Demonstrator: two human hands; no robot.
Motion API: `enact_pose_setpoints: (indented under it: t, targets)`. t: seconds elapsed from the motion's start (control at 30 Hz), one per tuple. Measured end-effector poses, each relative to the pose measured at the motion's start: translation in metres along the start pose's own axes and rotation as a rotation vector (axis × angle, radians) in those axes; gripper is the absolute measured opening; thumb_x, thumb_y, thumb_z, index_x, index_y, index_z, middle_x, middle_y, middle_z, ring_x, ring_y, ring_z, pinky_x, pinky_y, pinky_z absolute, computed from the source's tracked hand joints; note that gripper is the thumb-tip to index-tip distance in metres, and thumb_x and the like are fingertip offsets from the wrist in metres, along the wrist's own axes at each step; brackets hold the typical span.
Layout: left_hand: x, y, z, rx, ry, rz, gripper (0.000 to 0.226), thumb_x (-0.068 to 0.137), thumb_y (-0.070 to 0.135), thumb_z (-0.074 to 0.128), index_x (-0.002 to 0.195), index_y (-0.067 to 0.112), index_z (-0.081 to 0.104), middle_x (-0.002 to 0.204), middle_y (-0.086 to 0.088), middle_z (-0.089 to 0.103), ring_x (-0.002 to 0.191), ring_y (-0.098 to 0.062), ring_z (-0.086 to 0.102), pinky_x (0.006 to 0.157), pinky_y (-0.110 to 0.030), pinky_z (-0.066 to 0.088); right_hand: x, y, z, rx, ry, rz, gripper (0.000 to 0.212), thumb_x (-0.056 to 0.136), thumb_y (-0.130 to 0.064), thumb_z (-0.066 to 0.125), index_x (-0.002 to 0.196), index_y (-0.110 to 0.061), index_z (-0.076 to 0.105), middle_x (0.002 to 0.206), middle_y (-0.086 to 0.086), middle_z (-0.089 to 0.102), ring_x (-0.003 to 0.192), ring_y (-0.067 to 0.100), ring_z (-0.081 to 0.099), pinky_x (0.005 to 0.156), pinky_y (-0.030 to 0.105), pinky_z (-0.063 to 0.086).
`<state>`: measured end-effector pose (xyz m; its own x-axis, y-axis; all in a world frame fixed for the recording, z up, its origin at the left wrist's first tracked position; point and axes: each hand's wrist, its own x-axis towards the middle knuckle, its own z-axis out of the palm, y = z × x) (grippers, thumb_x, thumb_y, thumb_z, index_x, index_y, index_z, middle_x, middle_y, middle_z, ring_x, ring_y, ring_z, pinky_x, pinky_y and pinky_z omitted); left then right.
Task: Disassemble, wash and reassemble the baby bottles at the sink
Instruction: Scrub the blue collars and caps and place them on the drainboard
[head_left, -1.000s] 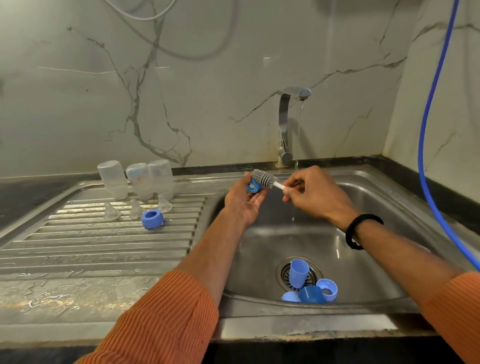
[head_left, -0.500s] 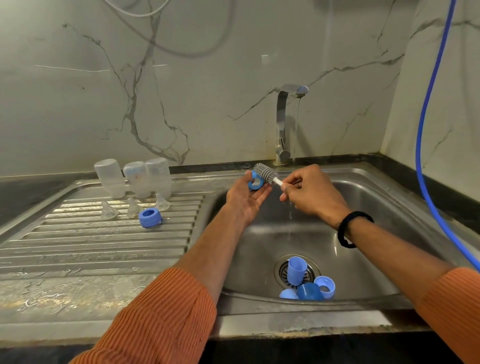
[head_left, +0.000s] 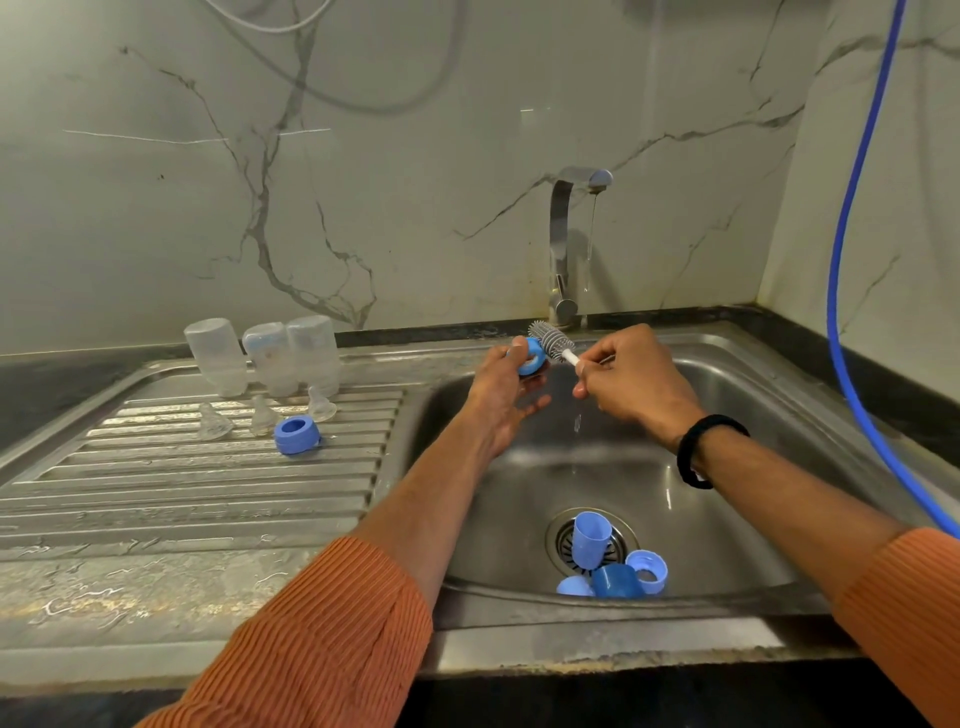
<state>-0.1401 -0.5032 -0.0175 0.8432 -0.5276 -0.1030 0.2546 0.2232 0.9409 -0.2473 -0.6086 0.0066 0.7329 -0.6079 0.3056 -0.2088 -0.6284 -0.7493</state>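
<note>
No text, label, brand, number or sign can be read anywhere. The middle bottle (head_left: 270, 358) on the surface has a small blue print on its side, but it is too blurred to read.
</note>
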Motion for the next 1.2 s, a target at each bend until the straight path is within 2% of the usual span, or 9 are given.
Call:
enact_pose_setpoints:
  t: [0.1,0.27,0.4,0.47,0.57,0.7,0.93,1.1,1.2]
  targets:
    - [0.007,0.000,-0.002,0.060,0.101,0.035,0.020,0.107,0.037,0.050,0.112,0.020,0.059,0.118,-0.007,0.058,0.102,-0.020,0.053,0.096,-0.043,0.049,-0.001,-0.001,0.002,0.036,-0.040,0.022,0.016,0.096,-0.011,0.066,0.085,-0.016,0.076,0.067,-0.003,0.076,0.046,0.001,0.063,0.048,0.023,0.049]
    - [0.015,0.001,-0.010,0.055,0.107,0.062,0.017,0.104,0.033,0.059,0.099,0.018,0.065,0.087,-0.002,0.053,0.068,-0.010,0.040,0.067,-0.026,0.040,-0.002,-0.004,0.001,0.086,-0.026,0.022,0.015,0.097,-0.014,0.068,0.084,-0.017,0.076,0.070,-0.002,0.076,0.045,-0.002,0.062,0.045,0.019,0.045]
    - [0.015,-0.006,-0.011,0.081,-0.022,0.073,0.014,0.102,0.024,0.063,0.099,0.012,0.070,0.107,-0.013,0.071,0.094,-0.021,0.065,0.089,-0.031,0.056,-0.003,-0.005,-0.001,0.066,-0.029,-0.001,0.014,0.096,-0.013,0.069,0.084,-0.018,0.075,0.069,-0.002,0.076,0.047,0.001,0.063,0.050,0.026,0.048]
    - [0.014,-0.007,-0.012,0.080,-0.044,0.073,0.011,0.101,0.019,0.063,0.099,0.011,0.070,0.116,-0.017,0.071,0.105,-0.025,0.067,0.096,-0.035,0.057,-0.003,-0.005,-0.002,0.014,-0.022,-0.018,0.016,0.095,-0.013,0.069,0.082,-0.020,0.075,0.067,-0.003,0.076,0.054,0.004,0.067,0.056,0.031,0.056]
    - [0.015,-0.008,-0.012,0.139,-0.018,0.132,0.008,0.100,0.015,0.065,0.095,0.015,0.071,0.109,-0.014,0.071,0.105,-0.024,0.066,0.088,-0.030,0.056,-0.002,-0.004,-0.004,-0.069,0.008,-0.039,0.024,0.094,-0.010,0.067,0.074,-0.020,0.075,0.064,-0.003,0.074,0.061,0.010,0.071,0.061,0.033,0.061]
    - [0.017,-0.009,-0.011,0.126,-0.001,0.137,0.007,0.101,0.013,0.063,0.105,0.010,0.069,0.113,-0.015,0.071,0.107,-0.025,0.067,0.093,-0.033,0.057,-0.001,-0.003,-0.005,-0.062,0.017,-0.028,0.023,0.093,-0.008,0.067,0.074,-0.017,0.076,0.062,-0.004,0.073,0.062,0.008,0.071,0.063,0.033,0.061]
    - [0.014,-0.009,-0.014,0.089,-0.099,0.071,0.008,0.102,0.013,0.061,0.101,0.012,0.068,0.110,-0.014,0.073,0.103,-0.024,0.070,0.093,-0.036,0.059,0.004,0.001,-0.006,-0.087,0.021,0.009,0.025,0.096,-0.008,0.064,0.076,-0.014,0.078,0.061,-0.004,0.073,0.047,-0.004,0.062,0.046,0.018,0.042]
    - [0.016,-0.010,-0.011,0.092,-0.052,-0.003,0.028,0.101,0.016,0.061,0.126,0.003,0.063,0.114,-0.019,0.074,0.096,-0.026,0.076,0.080,-0.032,0.062,0.005,0.002,-0.008,-0.095,-0.025,0.075,0.026,0.093,-0.003,0.060,0.075,-0.008,0.078,0.064,0.000,0.075,0.037,0.000,0.056,0.038,0.018,0.039]
    - [0.016,-0.010,-0.010,0.051,-0.049,-0.032,0.030,0.102,0.018,0.061,0.127,0.001,0.063,0.111,-0.019,0.075,0.093,-0.027,0.077,0.077,-0.032,0.063,0.004,0.001,-0.008,-0.094,-0.045,0.102,0.025,0.093,-0.002,0.058,0.077,-0.005,0.077,0.067,0.004,0.076,0.033,0.000,0.053,0.036,0.017,0.038]
